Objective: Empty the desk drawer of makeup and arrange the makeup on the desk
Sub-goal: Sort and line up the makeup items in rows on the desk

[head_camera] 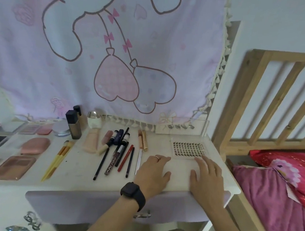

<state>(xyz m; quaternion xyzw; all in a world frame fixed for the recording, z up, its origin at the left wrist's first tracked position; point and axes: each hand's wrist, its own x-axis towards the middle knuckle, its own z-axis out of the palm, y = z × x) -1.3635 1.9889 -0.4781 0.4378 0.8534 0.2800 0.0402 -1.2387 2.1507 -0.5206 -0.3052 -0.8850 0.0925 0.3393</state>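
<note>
**Both hands flat on desk, makeup laid out**

Left hand (153, 168) and right hand (208, 178) lie flat on the desk (79, 175), fingers straight, holding nothing. Right fingertips reach the near edge of the lash tray (188, 149), probably squaring it into line. Left of the lash tray come gold tubes (143, 139), then pencils (125, 159), brushes (58, 160) and palettes (12, 170) furthest left. They're grouped by type, which looks deliberate. Bottles (73, 124) stand left and behind, upright against the wall cloth. Drawer (83, 207), below-left of the tray, looks closed, so emptying is likely done.
</note>
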